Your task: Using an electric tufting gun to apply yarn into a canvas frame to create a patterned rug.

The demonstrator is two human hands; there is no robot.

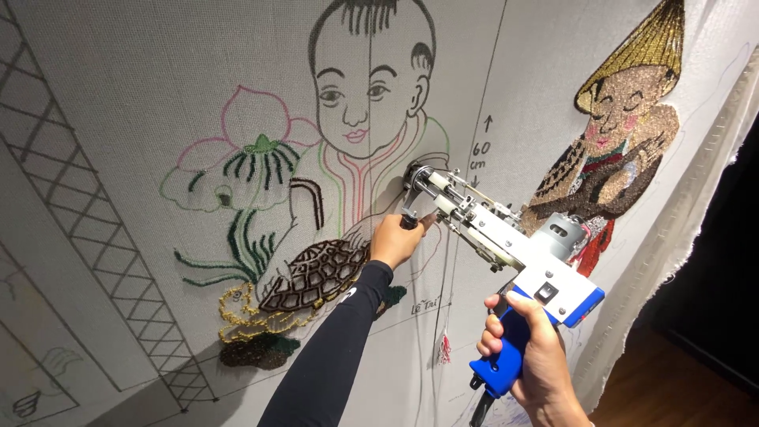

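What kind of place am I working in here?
Probably a rug-tufting studio: a stretched cloth with drawn, partly tufted figures, a tufting gun held by right hand and left hand, wood floor.

Blue-and-white tufting gun [528,273], black sleeve [332,348]

Tufting gun [506,245]: white and blue body, blue pistol grip, grey motor on top.
Pose: tilted, needle end up-left, pressed against the cloth.
Cloth [142,119]: pale, stretched upright, drawn with a child, lotus and turtle, partly tufted.
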